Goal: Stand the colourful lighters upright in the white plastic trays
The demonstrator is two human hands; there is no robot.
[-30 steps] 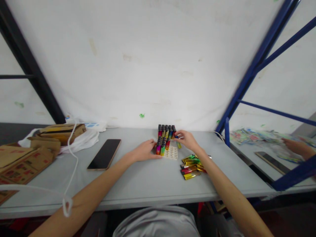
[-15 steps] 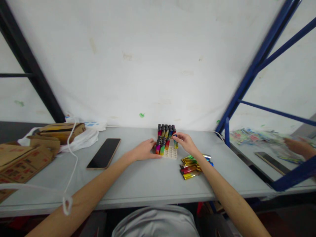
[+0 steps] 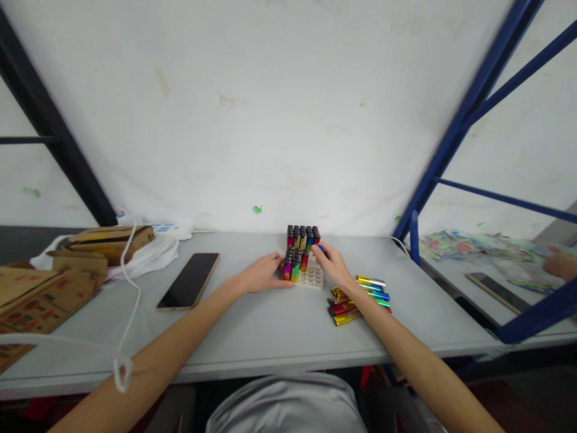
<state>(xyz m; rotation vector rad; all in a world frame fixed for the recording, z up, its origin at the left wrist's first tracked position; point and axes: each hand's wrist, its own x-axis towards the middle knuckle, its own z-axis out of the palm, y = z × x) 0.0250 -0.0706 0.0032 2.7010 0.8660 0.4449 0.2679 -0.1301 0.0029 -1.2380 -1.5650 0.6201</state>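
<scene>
Several coloured lighters (image 3: pixel 294 272) with dark tops stand upright in a white tray (image 3: pixel 312 278) with rows of round holes; its near right part is bare. My left hand (image 3: pixel 265 273) is curved around the tray's left side, thumb at the near corner and fingers beside the lighters, steadying it. Over the tray's right side, my right hand (image 3: pixel 333 264) pinches a lighter (image 3: pixel 321 247) by its blue top end; its lower part is hidden behind my fingers. A loose pile of shiny lighters (image 3: pixel 347 308) lies on the table under my right forearm.
A phone (image 3: pixel 189 281) lies left of my left hand. Cardboard boxes (image 3: pixel 49 300), a white bag (image 3: pixel 155 255) and a hanging white cord (image 3: pixel 130 313) are at the left. A blue metal frame (image 3: pixel 444 159) rises at the right, with another person's hand (image 3: pixel 559 264) beyond it.
My right hand has moved slightly lower over the tray, and the lighter it pinches is now mostly hidden. My left hand stays at the tray.
</scene>
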